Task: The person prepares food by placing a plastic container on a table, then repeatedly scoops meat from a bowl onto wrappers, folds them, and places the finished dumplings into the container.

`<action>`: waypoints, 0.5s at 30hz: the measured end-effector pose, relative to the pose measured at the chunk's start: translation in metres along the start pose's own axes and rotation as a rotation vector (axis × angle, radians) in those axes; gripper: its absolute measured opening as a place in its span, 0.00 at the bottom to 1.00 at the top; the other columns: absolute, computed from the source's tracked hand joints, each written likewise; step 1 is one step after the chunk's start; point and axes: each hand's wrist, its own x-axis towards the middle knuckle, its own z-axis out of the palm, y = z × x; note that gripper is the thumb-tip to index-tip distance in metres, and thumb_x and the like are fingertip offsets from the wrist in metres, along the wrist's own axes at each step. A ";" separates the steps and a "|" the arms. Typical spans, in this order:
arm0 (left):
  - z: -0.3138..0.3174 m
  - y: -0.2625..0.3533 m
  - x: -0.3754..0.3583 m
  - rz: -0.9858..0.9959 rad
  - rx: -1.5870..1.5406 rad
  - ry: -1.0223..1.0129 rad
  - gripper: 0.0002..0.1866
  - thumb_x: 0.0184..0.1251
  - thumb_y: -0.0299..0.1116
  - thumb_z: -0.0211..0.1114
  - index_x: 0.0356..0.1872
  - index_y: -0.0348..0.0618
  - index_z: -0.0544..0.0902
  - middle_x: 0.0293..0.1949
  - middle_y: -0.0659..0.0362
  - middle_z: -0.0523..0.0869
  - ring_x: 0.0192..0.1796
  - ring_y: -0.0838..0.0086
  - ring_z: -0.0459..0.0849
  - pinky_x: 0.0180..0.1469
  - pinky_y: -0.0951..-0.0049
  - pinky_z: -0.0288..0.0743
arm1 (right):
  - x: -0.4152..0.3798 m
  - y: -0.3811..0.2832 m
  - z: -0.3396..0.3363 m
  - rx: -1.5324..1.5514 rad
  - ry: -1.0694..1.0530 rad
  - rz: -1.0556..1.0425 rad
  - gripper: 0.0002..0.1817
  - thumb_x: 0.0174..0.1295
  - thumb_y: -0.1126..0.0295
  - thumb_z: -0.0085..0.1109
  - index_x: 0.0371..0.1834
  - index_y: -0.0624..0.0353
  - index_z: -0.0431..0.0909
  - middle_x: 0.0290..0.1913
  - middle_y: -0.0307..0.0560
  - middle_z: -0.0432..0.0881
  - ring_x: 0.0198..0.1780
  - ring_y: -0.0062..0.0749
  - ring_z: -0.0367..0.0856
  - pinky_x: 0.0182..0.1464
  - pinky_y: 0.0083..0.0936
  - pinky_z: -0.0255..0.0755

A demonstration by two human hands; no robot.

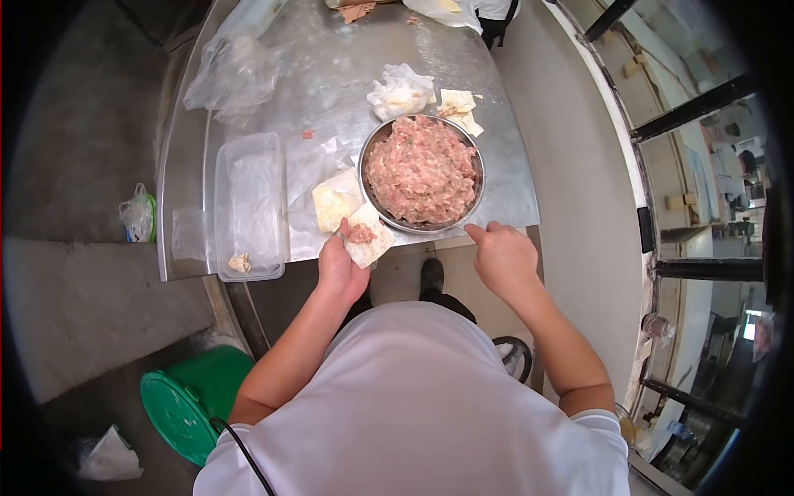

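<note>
My left hand (341, 263) pinches a pale square wrapper sheet (370, 246) at its edge, and a small dab of minced meat lies on the sheet. Just beyond, a stack of similar sheets (337, 202) rests on the metal table. A round metal bowl (364, 197) heaped with pink minced meat (423, 169) stands in front of me. My right hand (504, 252) is by the bowl's near right rim, fingers curled and one digit pointing toward the bowl. Whatever it may grip is too small to make out.
At the left of the metal table (331, 66) lies a clear plastic tray (222, 198) with a small folded piece (239, 263) inside. Plastic bags (401, 93) and more sheets (460, 107) are behind the bowl. A green bucket (198, 397) is on the floor, lower left.
</note>
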 end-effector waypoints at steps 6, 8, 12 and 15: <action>-0.004 -0.005 0.001 -0.075 -0.023 -0.025 0.25 0.90 0.43 0.39 0.71 0.34 0.70 0.65 0.47 0.81 0.68 0.58 0.80 0.73 0.54 0.70 | 0.019 0.000 0.019 -0.065 -0.118 -0.086 0.21 0.57 0.74 0.61 0.55 0.50 0.86 0.37 0.52 0.87 0.41 0.47 0.90 0.43 0.42 0.84; -0.006 -0.007 0.001 -0.087 -0.012 -0.046 0.26 0.90 0.44 0.38 0.71 0.33 0.70 0.65 0.47 0.81 0.68 0.57 0.80 0.73 0.54 0.71 | 0.020 -0.001 0.015 -0.018 -0.121 -0.099 0.20 0.57 0.74 0.61 0.55 0.50 0.86 0.37 0.52 0.88 0.41 0.47 0.90 0.43 0.42 0.84; -0.012 -0.007 0.004 -0.079 0.013 -0.056 0.26 0.90 0.44 0.37 0.72 0.33 0.69 0.65 0.46 0.81 0.68 0.57 0.79 0.74 0.54 0.70 | 0.022 0.004 0.008 0.133 -0.128 -0.031 0.18 0.58 0.73 0.61 0.53 0.53 0.88 0.35 0.54 0.89 0.40 0.49 0.90 0.43 0.44 0.83; -0.014 -0.007 0.004 -0.078 0.016 -0.047 0.27 0.90 0.43 0.37 0.73 0.32 0.68 0.66 0.45 0.80 0.69 0.55 0.79 0.75 0.54 0.69 | 0.024 0.017 0.031 0.353 -0.111 0.049 0.17 0.63 0.73 0.61 0.54 0.53 0.89 0.35 0.55 0.90 0.38 0.49 0.89 0.42 0.43 0.82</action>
